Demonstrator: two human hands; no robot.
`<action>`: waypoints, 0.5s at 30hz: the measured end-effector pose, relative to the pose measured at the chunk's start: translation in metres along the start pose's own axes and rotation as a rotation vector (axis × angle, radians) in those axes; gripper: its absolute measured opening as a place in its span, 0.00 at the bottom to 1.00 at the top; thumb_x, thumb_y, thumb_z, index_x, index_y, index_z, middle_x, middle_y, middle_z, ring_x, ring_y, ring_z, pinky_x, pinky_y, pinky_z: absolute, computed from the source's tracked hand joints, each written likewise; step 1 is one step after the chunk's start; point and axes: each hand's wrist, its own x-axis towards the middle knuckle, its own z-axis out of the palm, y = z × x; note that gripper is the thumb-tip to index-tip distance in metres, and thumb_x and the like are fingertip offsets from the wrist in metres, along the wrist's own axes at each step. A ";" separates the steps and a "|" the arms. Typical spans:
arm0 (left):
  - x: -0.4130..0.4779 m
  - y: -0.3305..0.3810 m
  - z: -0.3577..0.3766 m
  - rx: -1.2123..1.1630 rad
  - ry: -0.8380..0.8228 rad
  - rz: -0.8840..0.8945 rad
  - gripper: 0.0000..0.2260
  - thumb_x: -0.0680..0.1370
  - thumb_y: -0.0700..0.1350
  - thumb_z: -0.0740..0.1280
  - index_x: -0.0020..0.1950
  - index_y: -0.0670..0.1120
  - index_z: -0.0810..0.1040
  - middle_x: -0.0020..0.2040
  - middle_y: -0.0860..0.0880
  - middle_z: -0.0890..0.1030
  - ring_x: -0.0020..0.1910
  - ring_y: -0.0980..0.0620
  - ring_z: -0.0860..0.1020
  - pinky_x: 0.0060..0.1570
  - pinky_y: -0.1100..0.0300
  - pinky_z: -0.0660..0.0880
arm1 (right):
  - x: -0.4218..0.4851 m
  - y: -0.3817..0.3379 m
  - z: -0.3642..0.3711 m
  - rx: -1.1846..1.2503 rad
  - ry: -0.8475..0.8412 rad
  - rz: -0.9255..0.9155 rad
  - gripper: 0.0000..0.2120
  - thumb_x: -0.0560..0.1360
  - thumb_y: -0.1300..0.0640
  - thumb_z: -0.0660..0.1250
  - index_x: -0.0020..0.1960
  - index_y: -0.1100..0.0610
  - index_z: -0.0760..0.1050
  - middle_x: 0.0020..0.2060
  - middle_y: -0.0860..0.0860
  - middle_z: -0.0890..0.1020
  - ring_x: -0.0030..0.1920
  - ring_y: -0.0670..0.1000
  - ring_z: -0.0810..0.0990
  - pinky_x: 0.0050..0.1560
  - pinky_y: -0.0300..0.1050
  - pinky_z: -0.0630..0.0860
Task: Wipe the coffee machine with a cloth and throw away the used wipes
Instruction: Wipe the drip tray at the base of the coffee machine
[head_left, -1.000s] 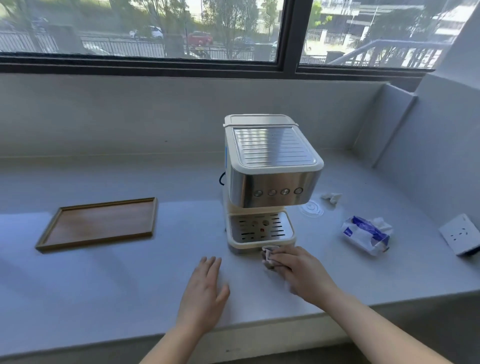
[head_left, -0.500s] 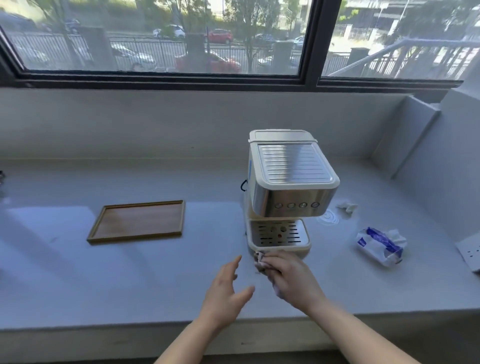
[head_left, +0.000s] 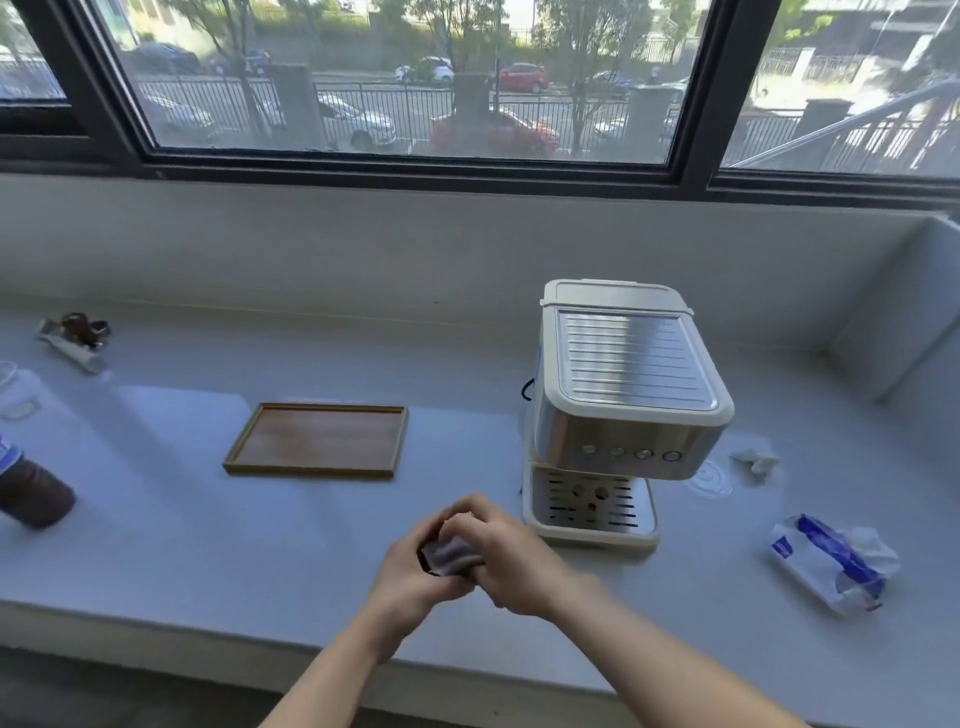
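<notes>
A cream and steel coffee machine (head_left: 623, 415) stands on the grey counter (head_left: 208, 545), right of centre. In front of its drip tray, to the left, my left hand (head_left: 410, 571) and my right hand (head_left: 514, 556) meet above the counter. Both hold a small crumpled wipe (head_left: 451, 553) between them, fingers curled round it. A blue and white pack of wipes (head_left: 826, 564) lies at the right, with a sheet sticking out. A small crumpled white wipe (head_left: 754, 460) lies beside the machine's right side.
A wooden tray (head_left: 317, 440) lies left of the machine. A brown bottle (head_left: 31, 493) lies at the far left, with small items (head_left: 78, 338) behind it. A clear round lid (head_left: 709, 480) sits right of the machine. The wall rises at the right.
My right hand drew the wipe back from the machine's base to the left, and my left hand rose off the counter and joined it on the wipe. The view swung left.
</notes>
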 end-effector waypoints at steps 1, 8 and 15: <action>0.000 0.002 -0.005 0.000 -0.031 0.003 0.27 0.65 0.37 0.76 0.62 0.53 0.80 0.51 0.45 0.84 0.51 0.50 0.82 0.51 0.56 0.80 | 0.005 0.000 0.003 0.006 -0.005 -0.006 0.21 0.71 0.66 0.64 0.60 0.48 0.71 0.63 0.43 0.67 0.50 0.51 0.76 0.31 0.33 0.67; 0.014 -0.007 -0.023 -0.076 0.047 -0.023 0.15 0.65 0.45 0.80 0.50 0.49 0.86 0.44 0.42 0.86 0.43 0.43 0.84 0.46 0.53 0.81 | 0.009 0.013 0.018 0.036 0.089 0.078 0.24 0.70 0.59 0.72 0.66 0.52 0.74 0.64 0.52 0.72 0.58 0.53 0.76 0.52 0.42 0.76; 0.025 -0.048 -0.022 0.590 0.242 0.182 0.17 0.72 0.38 0.74 0.56 0.54 0.79 0.51 0.55 0.80 0.50 0.50 0.81 0.48 0.57 0.77 | 0.012 0.018 0.050 -0.115 0.166 0.131 0.19 0.73 0.51 0.66 0.64 0.51 0.76 0.60 0.50 0.81 0.57 0.53 0.79 0.58 0.44 0.74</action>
